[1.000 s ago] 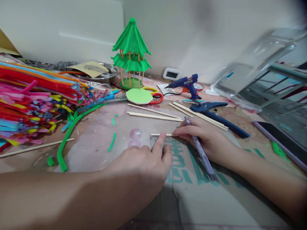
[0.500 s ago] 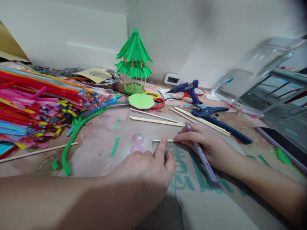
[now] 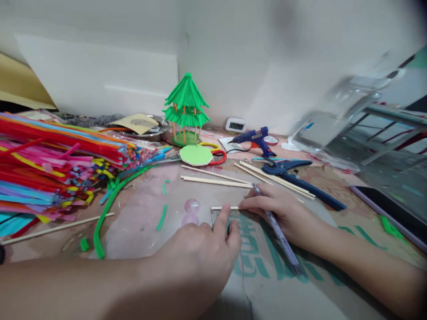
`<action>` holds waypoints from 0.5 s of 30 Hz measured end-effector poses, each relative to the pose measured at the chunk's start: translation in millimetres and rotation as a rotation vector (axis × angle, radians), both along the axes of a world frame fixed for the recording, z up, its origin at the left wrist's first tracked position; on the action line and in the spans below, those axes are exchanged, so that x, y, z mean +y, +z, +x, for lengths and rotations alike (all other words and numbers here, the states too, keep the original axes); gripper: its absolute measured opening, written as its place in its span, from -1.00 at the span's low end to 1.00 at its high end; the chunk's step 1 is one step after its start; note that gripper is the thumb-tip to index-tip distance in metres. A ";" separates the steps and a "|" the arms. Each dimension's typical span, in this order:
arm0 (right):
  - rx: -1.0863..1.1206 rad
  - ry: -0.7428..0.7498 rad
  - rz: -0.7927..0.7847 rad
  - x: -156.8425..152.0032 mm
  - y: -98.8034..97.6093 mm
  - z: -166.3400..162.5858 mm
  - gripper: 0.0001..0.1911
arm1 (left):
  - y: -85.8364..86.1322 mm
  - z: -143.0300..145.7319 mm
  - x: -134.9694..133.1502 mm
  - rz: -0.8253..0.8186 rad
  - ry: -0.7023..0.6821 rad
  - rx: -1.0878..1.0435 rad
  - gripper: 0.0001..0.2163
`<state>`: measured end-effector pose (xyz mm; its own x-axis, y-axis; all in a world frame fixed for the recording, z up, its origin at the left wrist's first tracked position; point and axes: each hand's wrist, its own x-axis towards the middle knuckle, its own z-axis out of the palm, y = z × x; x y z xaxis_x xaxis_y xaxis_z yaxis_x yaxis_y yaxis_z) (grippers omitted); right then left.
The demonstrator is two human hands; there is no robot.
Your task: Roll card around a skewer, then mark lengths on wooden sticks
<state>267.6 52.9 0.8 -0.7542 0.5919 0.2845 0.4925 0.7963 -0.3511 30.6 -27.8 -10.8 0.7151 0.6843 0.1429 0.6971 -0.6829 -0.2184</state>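
Observation:
My left hand [image 3: 200, 251] presses down in the middle, its index fingertip on a short pale wooden stick [image 3: 217, 208] and the other fingers curled. Under that hand lies a clear ruler [image 3: 216, 216], mostly hidden, with the stick along its top end. My right hand [image 3: 278, 209] holds a purple pen [image 3: 282, 238] slanting down to the right, while its fingertips touch the stick's right end. Further wooden sticks [image 3: 216, 181] lie just beyond my hands, and others [image 3: 280, 180] lie to the right.
A green pavilion model [image 3: 187, 113] stands at the back, behind a green octagonal card [image 3: 196, 155] and scissors [image 3: 218, 158]. Pipe cleaners [image 3: 50, 164] are heaped left. A glue gun [image 3: 255, 138], a timer [image 3: 236, 125], blue cutters [image 3: 300, 180] and a phone [image 3: 393, 211] are right.
The camera view has tilted up, so everything sits lower in the picture. Both hands keep their places on the stick, and the pen stays in my right hand.

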 end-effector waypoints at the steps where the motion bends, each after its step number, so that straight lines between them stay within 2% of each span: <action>1: -0.009 -0.007 -0.012 -0.4 0.2 -0.1 -0.77 | 1.0 0.2 0.2 -0.019 -0.003 0.012 -0.52; 15: -0.041 -0.040 -0.034 -0.1 -2.5 -0.8 -0.74 | 15.2 -1.4 -0.1 -0.074 -0.012 0.160 -0.51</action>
<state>266.8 52.8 -1.8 -0.7402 0.6307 0.2331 0.5385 0.7636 -0.3562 29.3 -27.9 4.3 0.7330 0.6798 -0.0235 0.6491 -0.7094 -0.2745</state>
